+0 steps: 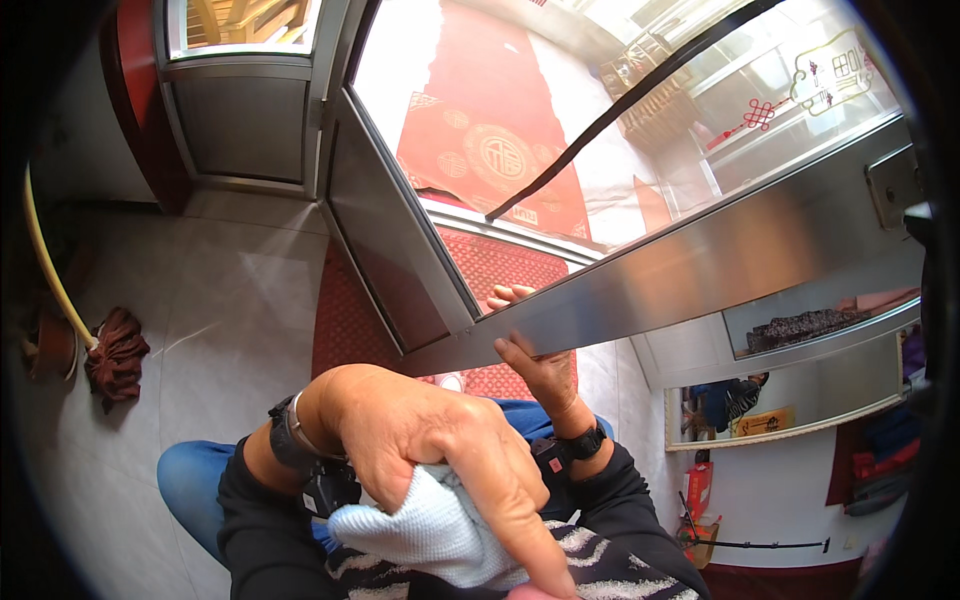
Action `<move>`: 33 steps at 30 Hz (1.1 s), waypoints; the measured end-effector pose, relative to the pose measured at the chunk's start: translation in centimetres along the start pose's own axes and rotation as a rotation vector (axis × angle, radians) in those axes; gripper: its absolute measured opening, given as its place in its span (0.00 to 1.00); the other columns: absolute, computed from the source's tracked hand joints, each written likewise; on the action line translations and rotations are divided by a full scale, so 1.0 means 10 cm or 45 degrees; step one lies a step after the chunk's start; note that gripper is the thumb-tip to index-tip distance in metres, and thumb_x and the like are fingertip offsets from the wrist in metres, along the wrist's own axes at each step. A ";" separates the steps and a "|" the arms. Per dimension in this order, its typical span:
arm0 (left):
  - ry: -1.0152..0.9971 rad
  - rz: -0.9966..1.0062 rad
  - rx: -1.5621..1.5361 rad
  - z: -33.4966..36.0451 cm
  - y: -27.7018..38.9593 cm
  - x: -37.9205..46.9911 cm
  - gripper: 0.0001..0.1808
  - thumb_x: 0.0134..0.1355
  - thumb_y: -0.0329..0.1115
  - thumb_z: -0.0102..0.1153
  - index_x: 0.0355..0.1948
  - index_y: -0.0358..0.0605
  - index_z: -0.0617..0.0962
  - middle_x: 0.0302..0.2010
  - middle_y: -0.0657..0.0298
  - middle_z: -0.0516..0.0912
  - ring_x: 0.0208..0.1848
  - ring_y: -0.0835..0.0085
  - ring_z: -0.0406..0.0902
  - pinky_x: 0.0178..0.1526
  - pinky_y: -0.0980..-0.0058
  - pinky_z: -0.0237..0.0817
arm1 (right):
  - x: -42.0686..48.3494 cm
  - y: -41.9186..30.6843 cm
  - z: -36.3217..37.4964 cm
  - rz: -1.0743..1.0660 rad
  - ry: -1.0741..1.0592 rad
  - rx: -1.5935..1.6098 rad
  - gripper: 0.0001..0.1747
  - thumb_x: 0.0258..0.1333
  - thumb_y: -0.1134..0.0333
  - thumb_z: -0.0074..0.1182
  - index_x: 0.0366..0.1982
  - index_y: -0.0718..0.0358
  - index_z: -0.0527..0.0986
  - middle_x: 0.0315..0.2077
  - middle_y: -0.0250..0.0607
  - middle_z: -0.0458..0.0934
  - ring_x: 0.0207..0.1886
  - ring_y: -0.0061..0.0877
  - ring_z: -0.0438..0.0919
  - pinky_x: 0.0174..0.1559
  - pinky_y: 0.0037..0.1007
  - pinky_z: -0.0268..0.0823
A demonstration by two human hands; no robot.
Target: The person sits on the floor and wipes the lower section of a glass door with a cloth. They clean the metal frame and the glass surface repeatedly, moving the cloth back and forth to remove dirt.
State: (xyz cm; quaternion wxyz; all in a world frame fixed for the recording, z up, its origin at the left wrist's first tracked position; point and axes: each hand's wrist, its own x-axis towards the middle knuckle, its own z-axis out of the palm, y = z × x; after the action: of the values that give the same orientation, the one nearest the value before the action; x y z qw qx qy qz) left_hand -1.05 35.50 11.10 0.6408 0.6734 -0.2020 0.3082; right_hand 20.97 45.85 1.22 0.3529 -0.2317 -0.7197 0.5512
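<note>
My left hand [442, 435] is bent close to my chest, its fingers curled around a light blue knit cloth [442, 525]. The index finger points down past the folds. Farther out, my right hand [544, 371] grips the metal frame of a glass door [585, 292]. Its thumb lies on the near face, while fingertips show beyond the frame. The door stands ajar, tilted across the view, with glass and a dark lower panel [397, 232]. Part of the cloth is hidden under my left hand.
A red mat [502, 262] lies under the door. At left, a mop [116, 356] with a yellow handle rests on the tiled floor [232, 300]. A framed mirror [795, 405] and a black rod [757, 545] are at right. Red carpet [495, 150] shows through the glass.
</note>
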 end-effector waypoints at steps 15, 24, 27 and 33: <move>1.235 0.072 2.925 -0.89 -0.34 0.21 0.36 0.55 0.40 0.65 0.68 0.67 0.77 0.24 0.74 0.72 0.28 0.76 0.72 0.39 0.69 0.58 | -0.15 0.08 -0.11 0.046 0.033 -0.424 0.30 0.55 0.76 0.67 0.60 0.66 0.72 0.52 0.35 0.78 0.56 0.23 0.75 0.61 0.31 0.69; 1.335 0.012 2.814 -0.84 -0.48 0.23 0.36 0.57 0.38 0.61 0.70 0.64 0.76 0.27 0.73 0.74 0.30 0.76 0.74 0.40 0.68 0.58 | -0.09 0.05 -0.10 0.229 0.239 -0.175 0.32 0.56 0.77 0.67 0.62 0.65 0.70 0.53 0.35 0.77 0.58 0.23 0.74 0.60 0.29 0.70; 1.318 -0.071 2.814 -0.94 -0.46 0.33 0.37 0.56 0.37 0.60 0.71 0.63 0.74 0.27 0.73 0.74 0.31 0.75 0.74 0.40 0.68 0.59 | -0.09 0.06 -0.10 0.067 0.157 -0.340 0.32 0.56 0.77 0.66 0.62 0.65 0.70 0.54 0.35 0.76 0.58 0.23 0.74 0.60 0.29 0.70; 1.259 -0.041 2.645 -0.73 -0.38 0.15 0.34 0.50 0.35 0.67 0.63 0.56 0.82 0.33 0.70 0.81 0.37 0.72 0.80 0.44 0.66 0.66 | -0.09 0.01 -0.07 0.183 0.229 -0.273 0.28 0.56 0.77 0.65 0.60 0.65 0.73 0.51 0.33 0.78 0.56 0.21 0.74 0.58 0.26 0.69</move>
State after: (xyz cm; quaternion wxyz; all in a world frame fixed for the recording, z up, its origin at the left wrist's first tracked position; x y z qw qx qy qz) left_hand 1.42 43.25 9.22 -0.2105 0.6846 0.4318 0.5483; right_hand 22.05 45.65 0.97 0.3487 -0.3674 -0.7215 0.4720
